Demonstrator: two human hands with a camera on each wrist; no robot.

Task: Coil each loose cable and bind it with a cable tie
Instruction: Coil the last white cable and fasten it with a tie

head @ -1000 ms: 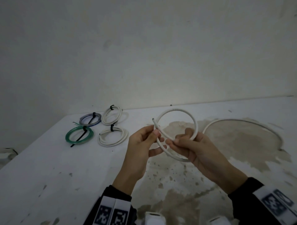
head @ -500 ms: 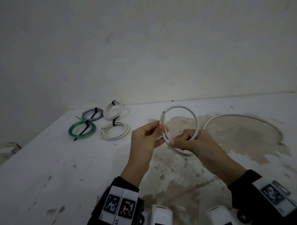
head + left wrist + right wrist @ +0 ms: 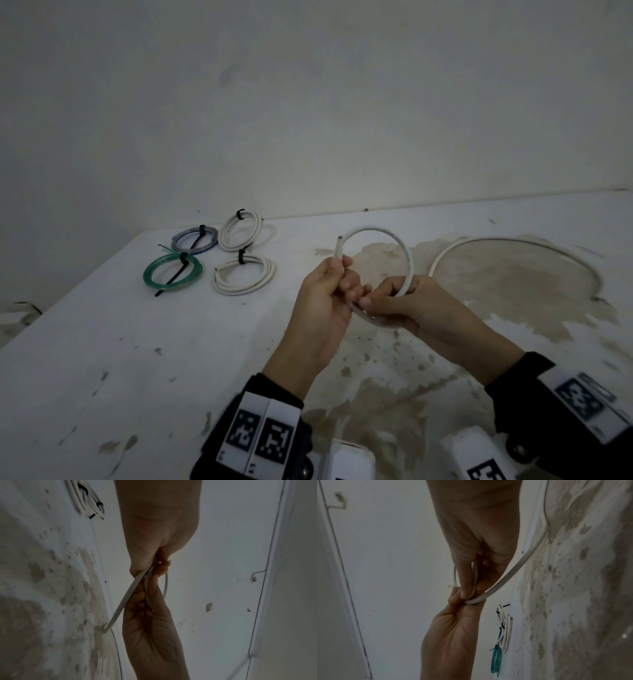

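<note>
A loose white cable point(image 3: 376, 232) is bent into one upright loop above the table point(image 3: 205, 342). My left hand point(image 3: 340, 270) pinches it just below its cut end, which points up. My right hand point(image 3: 373, 301) grips the bottom of the loop, where the strands cross, and the two hands touch. The rest of the cable point(image 3: 513, 241) trails off in a wide arc on the table to the right. In the left wrist view the cable point(image 3: 130, 593) runs from the fingers down to the table. In the right wrist view the cable point(image 3: 505, 577) passes between both hands.
Several tied coils lie at the far left of the table: a green coil point(image 3: 173, 272), a blue-grey coil point(image 3: 195, 238) and two white coils point(image 3: 239, 231) point(image 3: 245, 277), each with a black tie. A bare wall point(image 3: 308, 102) stands behind. The tabletop is stained brown under my hands.
The loop has drawn smaller and its cut end has swung up. My hands have come together until they touch. The view has shifted slightly.
</note>
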